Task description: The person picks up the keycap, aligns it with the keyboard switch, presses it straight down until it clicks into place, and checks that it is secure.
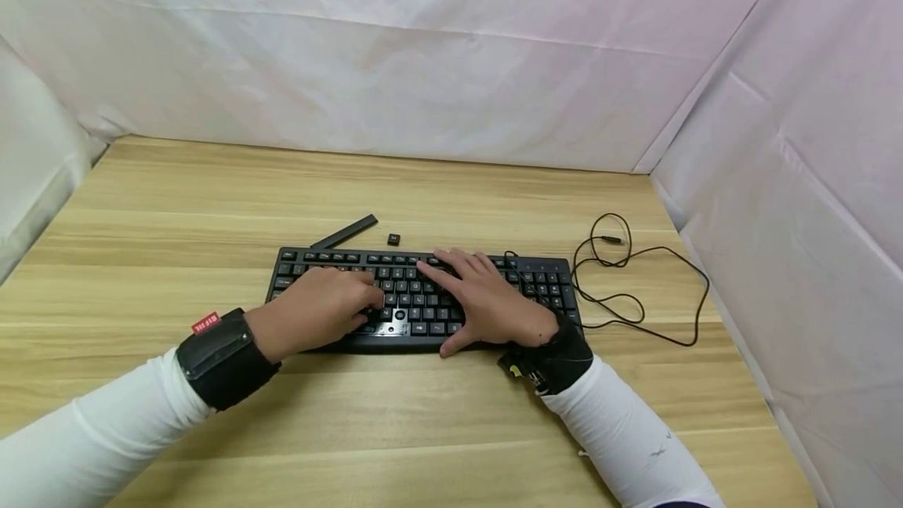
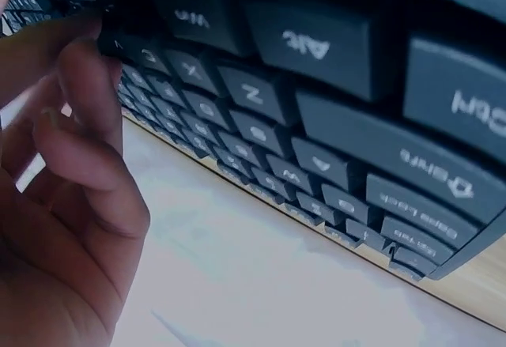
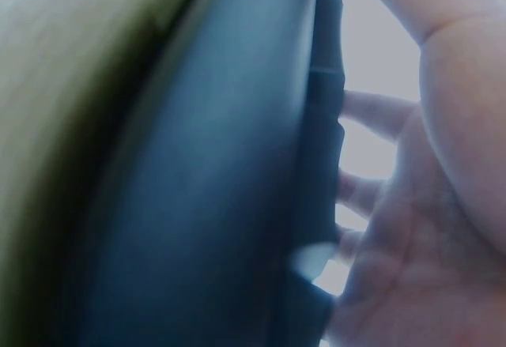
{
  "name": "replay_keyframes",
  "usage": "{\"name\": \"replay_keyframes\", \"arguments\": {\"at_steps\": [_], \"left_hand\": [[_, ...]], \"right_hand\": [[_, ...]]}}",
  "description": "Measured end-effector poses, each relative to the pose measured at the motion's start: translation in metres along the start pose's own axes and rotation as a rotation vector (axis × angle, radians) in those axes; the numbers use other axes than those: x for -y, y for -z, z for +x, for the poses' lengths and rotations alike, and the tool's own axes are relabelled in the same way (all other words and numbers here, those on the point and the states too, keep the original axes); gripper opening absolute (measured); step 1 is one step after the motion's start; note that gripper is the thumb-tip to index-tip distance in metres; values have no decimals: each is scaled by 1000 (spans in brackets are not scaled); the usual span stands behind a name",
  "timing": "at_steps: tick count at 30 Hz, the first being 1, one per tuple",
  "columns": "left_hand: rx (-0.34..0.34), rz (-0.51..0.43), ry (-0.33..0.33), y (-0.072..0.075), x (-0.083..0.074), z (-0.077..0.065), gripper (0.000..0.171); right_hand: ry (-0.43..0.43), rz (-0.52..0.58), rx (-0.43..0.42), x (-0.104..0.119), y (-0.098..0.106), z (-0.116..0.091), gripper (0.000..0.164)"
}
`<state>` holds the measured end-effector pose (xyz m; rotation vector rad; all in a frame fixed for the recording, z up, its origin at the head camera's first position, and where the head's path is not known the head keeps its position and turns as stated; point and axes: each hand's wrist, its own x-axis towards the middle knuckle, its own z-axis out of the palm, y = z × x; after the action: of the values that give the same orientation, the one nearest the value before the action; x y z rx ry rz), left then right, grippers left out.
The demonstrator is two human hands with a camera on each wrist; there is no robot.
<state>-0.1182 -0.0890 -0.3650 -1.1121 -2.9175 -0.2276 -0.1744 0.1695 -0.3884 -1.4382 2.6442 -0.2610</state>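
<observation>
A black keyboard [image 1: 423,342] lies on the wooden table, its keys [image 2: 261,94] sharp in the left wrist view. Bent over its lower middle rows, my left hand [image 1: 320,306] pinches a keycap [image 2: 118,19] with fingertips and thumb; its letter is hidden. Beside those fingertips a bare key socket [image 1: 400,315] shows, above the uncovered strip of the front row. My right hand [image 1: 487,304] rests across the right half with fingers spread toward the back edge and thumb at the front edge. Behind the keyboard lie a loose keycap [image 1: 393,239] and a long black bar [image 1: 344,231].
A thin black cable [image 1: 635,320] loops over the table [image 1: 395,429] right of the keyboard, its plug [image 1: 611,240] within the loops. White cloth [image 1: 395,85] hangs along the back and both sides. Each wrist wears a black band [image 1: 227,359].
</observation>
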Motion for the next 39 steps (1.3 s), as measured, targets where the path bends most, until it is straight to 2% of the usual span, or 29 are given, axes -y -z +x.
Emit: {"name": "replay_keyframes", "arguments": {"at_steps": [4, 8, 13, 18, 35, 39], "left_hand": [[-17, 9, 3, 0, -1, 1, 9], [-46, -4, 33, -1, -2, 1, 5], [-74, -27, 50, -2, -3, -1, 7], [-73, -61, 47, -5, -5, -2, 6], [-67, -61, 87, -6, -6, 2, 8], [-57, -55, 66, -3, -4, 2, 7]], "right_hand": [[-4, -1, 2, 0, 1, -1, 122], [-6, 4, 7, 1, 2, -1, 122], [2, 4, -2, 2, 1, -1, 121], [-3, 9, 10, 2, -2, -2, 122], [12, -4, -9, 0, 1, -2, 121], [10, -4, 3, 0, 0, -1, 121]]}}
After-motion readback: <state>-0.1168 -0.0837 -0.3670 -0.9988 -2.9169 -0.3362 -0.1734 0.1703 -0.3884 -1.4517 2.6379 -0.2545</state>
